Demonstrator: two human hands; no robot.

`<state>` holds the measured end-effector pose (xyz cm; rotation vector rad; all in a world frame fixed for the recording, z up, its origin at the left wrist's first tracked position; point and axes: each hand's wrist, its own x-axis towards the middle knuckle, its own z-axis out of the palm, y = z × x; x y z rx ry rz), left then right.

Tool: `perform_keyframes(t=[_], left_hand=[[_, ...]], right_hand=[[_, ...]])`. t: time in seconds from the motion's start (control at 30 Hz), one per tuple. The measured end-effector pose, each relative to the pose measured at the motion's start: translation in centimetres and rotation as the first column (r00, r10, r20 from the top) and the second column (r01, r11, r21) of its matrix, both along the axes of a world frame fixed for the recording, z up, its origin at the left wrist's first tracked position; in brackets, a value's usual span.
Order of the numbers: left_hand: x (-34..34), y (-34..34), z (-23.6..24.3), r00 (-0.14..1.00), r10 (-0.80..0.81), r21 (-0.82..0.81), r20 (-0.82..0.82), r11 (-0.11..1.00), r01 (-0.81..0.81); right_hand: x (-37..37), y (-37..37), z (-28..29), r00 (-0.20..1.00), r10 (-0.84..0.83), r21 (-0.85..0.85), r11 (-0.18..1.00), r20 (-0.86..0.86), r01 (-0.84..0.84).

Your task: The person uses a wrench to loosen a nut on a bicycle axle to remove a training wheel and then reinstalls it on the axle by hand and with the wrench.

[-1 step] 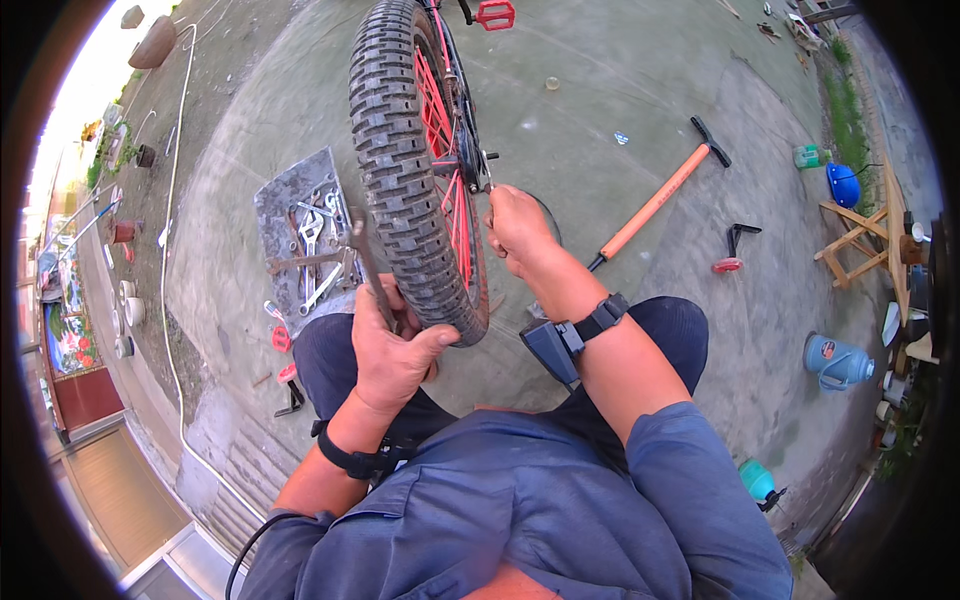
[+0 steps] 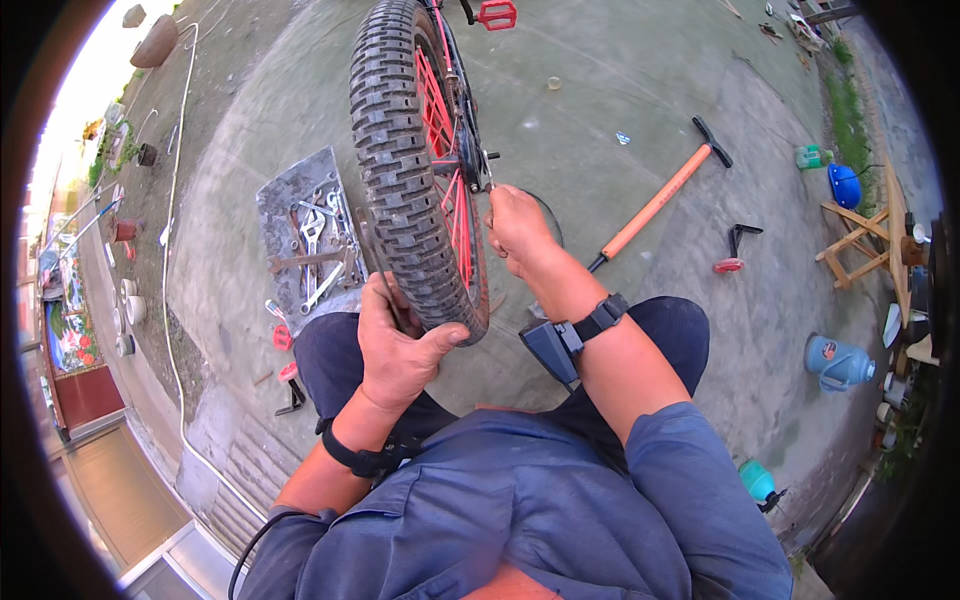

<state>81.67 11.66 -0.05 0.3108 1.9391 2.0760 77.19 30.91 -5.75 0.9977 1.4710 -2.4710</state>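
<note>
A bicycle wheel with a knobby black tyre [image 2: 392,150] and red spokes [image 2: 437,110] stands upright in front of me. My left hand [image 2: 398,345] is at the tyre's lower left, thumb stretched along its bottom, fingers curled behind a long, thin, dark metal bar [image 2: 372,240]. That bar lies close along the tyre's side; its exact kind is unclear. On the other side, my right hand [image 2: 520,225] is closed in a fist beside the wheel's axle [image 2: 476,186]. A sliver of metal shows at its knuckles, but what it grips is mostly hidden.
A grey metal tray [image 2: 275,215] with several wrenches [image 2: 313,235] lies left of the wheel. To the right are an orange-barrelled pump [image 2: 655,205], a black-and-red part [image 2: 735,250], a blue thermos jug [image 2: 838,362] and a wooden stand [image 2: 860,245]. A red pedal [image 2: 496,14] juts out above.
The metal bar in my left hand has swung in from an outward tilt to lie nearer the tyre. My left hand has turned slightly; my right hand stays at the axle.
</note>
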Motion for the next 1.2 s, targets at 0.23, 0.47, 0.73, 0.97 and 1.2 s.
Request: perform_keyframes(t=[0.23, 0.47, 0.73, 0.97, 1.2], left_hand=[[-0.5, 1.4, 1.0, 0.963, -0.016, -0.363, -0.27, 0.928, -0.086], [-1.2, 2.2, 0.8, 0.952, 0.02, -0.331, -0.304, 0.935, -0.125], [-2.2, 3.0, 1.6, 0.954, 0.063, -0.24, -0.293, 0.961, -0.137], [-2.9, 3.0, 1.8, 0.959, 0.059, -0.191, -0.278, 0.975, -0.115], [-2.8, 3.1, 2.5, 0.976, 0.026, -0.151, -0.214, 0.987, -0.059]], right_hand=[[0.2, -0.1, 0.5, 0.999, 0.017, 0.089, 0.996, -0.036, -0.013], [0.4, -0.1, 0.2, 0.996, 0.038, 0.14, 0.99, -0.082, -0.026], [0.7, -0.3, -1.0, 0.984, 0.048, 0.19, 0.982, -0.172, -0.015], [1.3, 0.3, -7.9, 0.963, 0.177, 0.673, 0.74, -0.203, 0.006], [-0.5, 3.0, -13.5, 0.901, 0.361, 0.796, 0.457, 0.241, -0.396]])
